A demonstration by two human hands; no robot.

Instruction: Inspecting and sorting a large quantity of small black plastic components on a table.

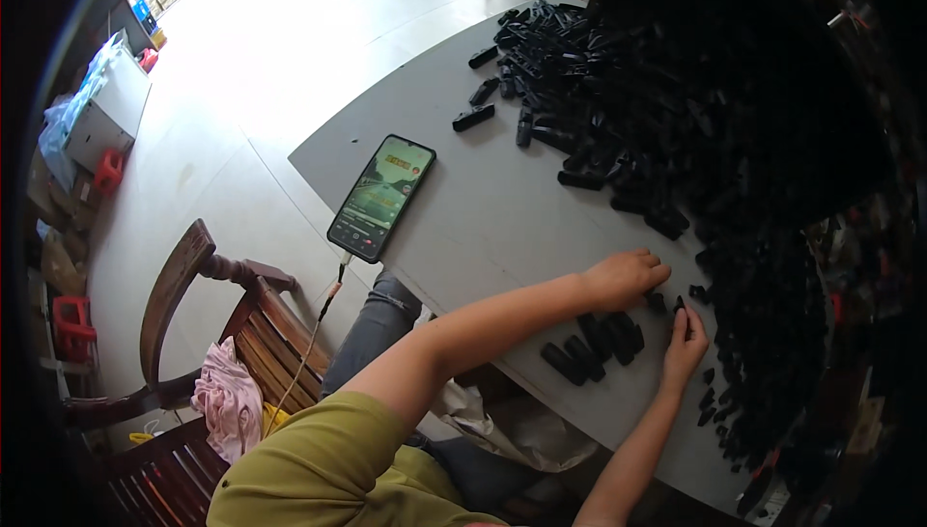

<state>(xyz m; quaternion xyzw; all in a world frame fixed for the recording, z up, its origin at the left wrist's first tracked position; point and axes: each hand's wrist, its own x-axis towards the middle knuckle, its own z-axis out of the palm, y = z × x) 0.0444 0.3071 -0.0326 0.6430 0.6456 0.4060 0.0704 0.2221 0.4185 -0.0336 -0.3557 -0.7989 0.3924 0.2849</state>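
Observation:
My left hand (628,279) reaches across the table with its fingers curled, and a short black plastic part (656,303) shows just below the fingertips. My right hand (686,342) pinches a small black piece (679,304) between thumb and fingertips, close to the left hand. A loose black piece (700,293) lies just beyond it. Below my left wrist several oblong black plastic parts (585,357) lie side by side in a row near the table's edge. What exactly the parts are is too dark to tell.
A large heap of black parts (565,64) covers the far and right side of the grey table (463,208). Small black pieces (739,430) pile at the right. A phone (382,197) with a cable lies at the left edge. A wooden chair (261,324) holds pink cloth (228,402).

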